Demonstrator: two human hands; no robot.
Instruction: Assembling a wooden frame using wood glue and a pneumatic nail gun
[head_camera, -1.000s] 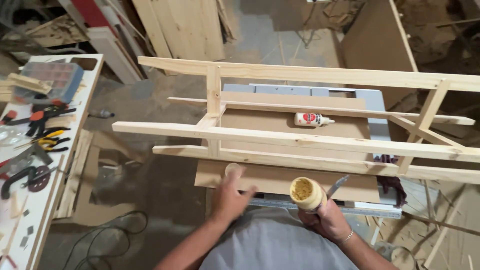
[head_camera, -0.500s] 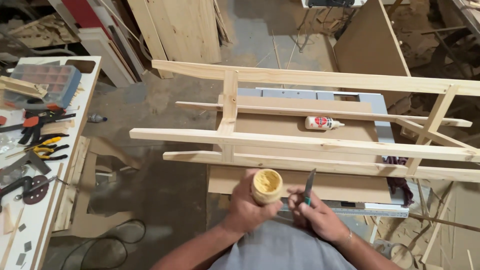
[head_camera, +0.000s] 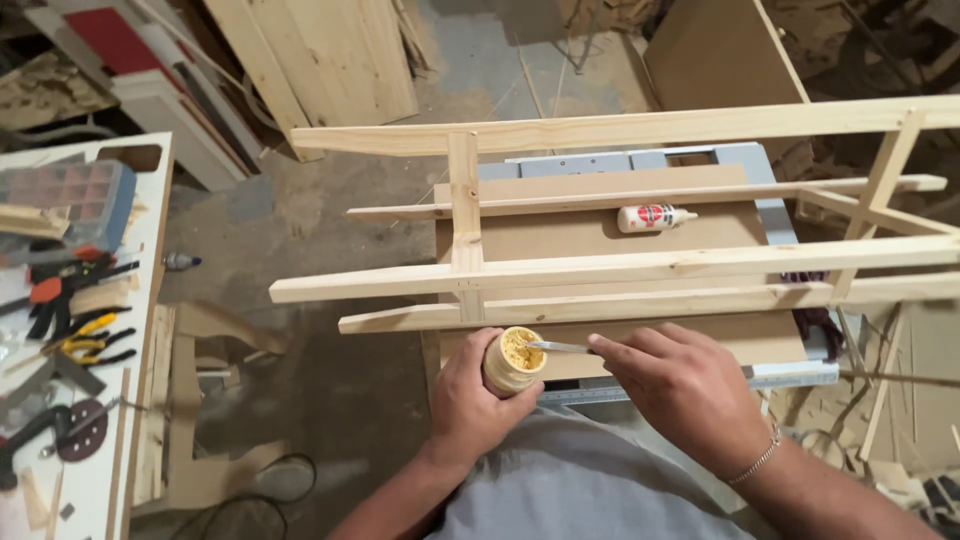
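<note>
Low centre of the frame: left hand (head_camera: 478, 400) wrapped around a small open jar (head_camera: 514, 361) of yellowish filler, thumb and fingers closed on its side, mouth tilted up toward the camera. Right hand (head_camera: 685, 388) just to the right, knuckles up, fingers pinched shut on a thin metal blade tool (head_camera: 560, 347) with its tip dipped over the jar's rim; thin bracelet (head_camera: 760, 458) at the wrist. Both forearms angled in from the bottom edge, over a grey shirt. Directly above the hands, a pale wooden frame (head_camera: 600, 268) of long rails and short cross-pieces lying across a brown board on a grey worktable (head_camera: 780, 225). White glue bottle (head_camera: 652, 217) on its side on the board, centre right. Far left edge: white bench (head_camera: 150, 260) with pliers (head_camera: 92, 340), clamps and a clear parts box (head_camera: 65, 198)
</note>
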